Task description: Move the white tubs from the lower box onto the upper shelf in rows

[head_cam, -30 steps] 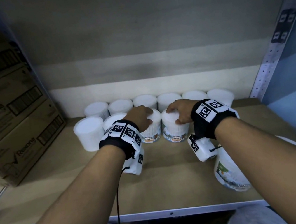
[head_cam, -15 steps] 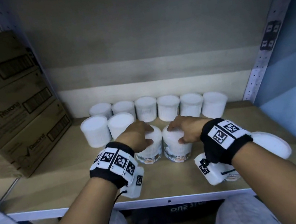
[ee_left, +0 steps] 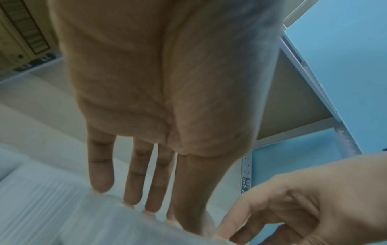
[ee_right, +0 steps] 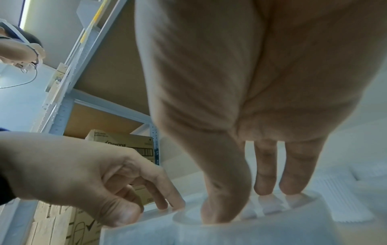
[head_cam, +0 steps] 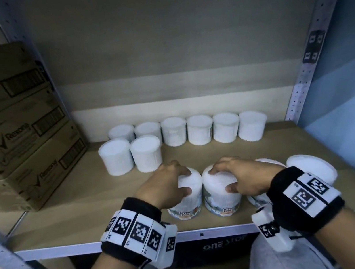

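Note:
Two white cotton-bud tubs stand side by side near the front of the wooden shelf [head_cam: 86, 209]. My left hand [head_cam: 185, 182] grips the left tub [head_cam: 186, 206] from above, thumb on the near side and fingers over the far rim. In the same way my right hand [head_cam: 221, 179] grips the right tub [head_cam: 222, 202]. The left wrist view shows fingertips [ee_left: 101, 182] on that tub's lid [ee_left: 94, 223]. In the right wrist view, fingertips [ee_right: 263, 187] rest on the other lid [ee_right: 230, 228]. Several tubs [head_cam: 200, 129] line the back, and two more [head_cam: 145, 153] stand before them at the left.
Stacked Rexona cartons [head_cam: 8, 128] fill the shelf's left end. Two further tubs [head_cam: 309, 167] sit behind my right wrist, partly hidden. A perforated metal post [head_cam: 306, 55] bounds the right side. The shelf's white front edge [head_cam: 73, 247] runs just below the held tubs.
Both hands, still holding their tubs, have come away from the second row toward the front edge. The view has pulled back and shows more of the shelf.

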Motion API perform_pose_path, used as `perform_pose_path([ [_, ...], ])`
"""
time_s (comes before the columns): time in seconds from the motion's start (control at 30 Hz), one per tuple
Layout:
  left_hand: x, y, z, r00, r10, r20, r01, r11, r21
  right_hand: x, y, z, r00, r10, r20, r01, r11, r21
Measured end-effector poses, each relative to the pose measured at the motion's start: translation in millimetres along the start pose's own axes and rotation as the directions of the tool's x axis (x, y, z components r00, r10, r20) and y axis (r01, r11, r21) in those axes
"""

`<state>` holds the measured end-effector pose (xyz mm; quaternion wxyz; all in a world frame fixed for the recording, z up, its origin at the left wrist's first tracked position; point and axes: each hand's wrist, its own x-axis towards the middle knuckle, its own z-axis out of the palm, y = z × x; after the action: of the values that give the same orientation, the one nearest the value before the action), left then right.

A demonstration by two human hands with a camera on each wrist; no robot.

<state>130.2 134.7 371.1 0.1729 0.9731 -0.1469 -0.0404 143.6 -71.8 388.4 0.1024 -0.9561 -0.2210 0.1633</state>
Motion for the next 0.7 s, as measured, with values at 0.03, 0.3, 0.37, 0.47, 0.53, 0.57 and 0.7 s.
perform_pose_path([
  [0.03,-1,1,0,1.0,0.004,-0.003,-0.004,1.0,-0.001,-2,0,0,1.0,0.003,-0.001,-0.003,1.0,0.003],
  [0.3,1,10,-2,0.998,0.045,0.036,-0.045,0.999,0.009,-8,3,-5,0.999,0.033,0.022,-0.033,0.999,0.008],
  [0.37,2,11,-3,0.997,0.05,0.051,-0.051,0.999,0.015,-8,3,-7,0.998,0.048,0.039,-0.048,0.999,0.004],
  [0.47,6,12,-6,0.995,0.04,0.092,-0.042,0.999,0.022,-6,3,-13,0.997,0.057,0.052,-0.056,0.998,-0.029],
  [0.53,11,10,-13,0.995,0.033,0.097,-0.032,0.999,-0.012,-3,0,-19,0.998,0.054,0.031,-0.053,0.998,-0.032],
  [0.57,14,8,-18,0.996,0.03,0.078,-0.028,0.999,-0.034,-1,-2,-23,0.999,0.051,0.009,-0.051,0.998,-0.026],
  [0.7,25,-7,-45,0.999,0.0,-0.043,-0.002,0.998,-0.064,17,-15,-37,0.996,0.035,-0.081,-0.03,0.997,0.066],
])
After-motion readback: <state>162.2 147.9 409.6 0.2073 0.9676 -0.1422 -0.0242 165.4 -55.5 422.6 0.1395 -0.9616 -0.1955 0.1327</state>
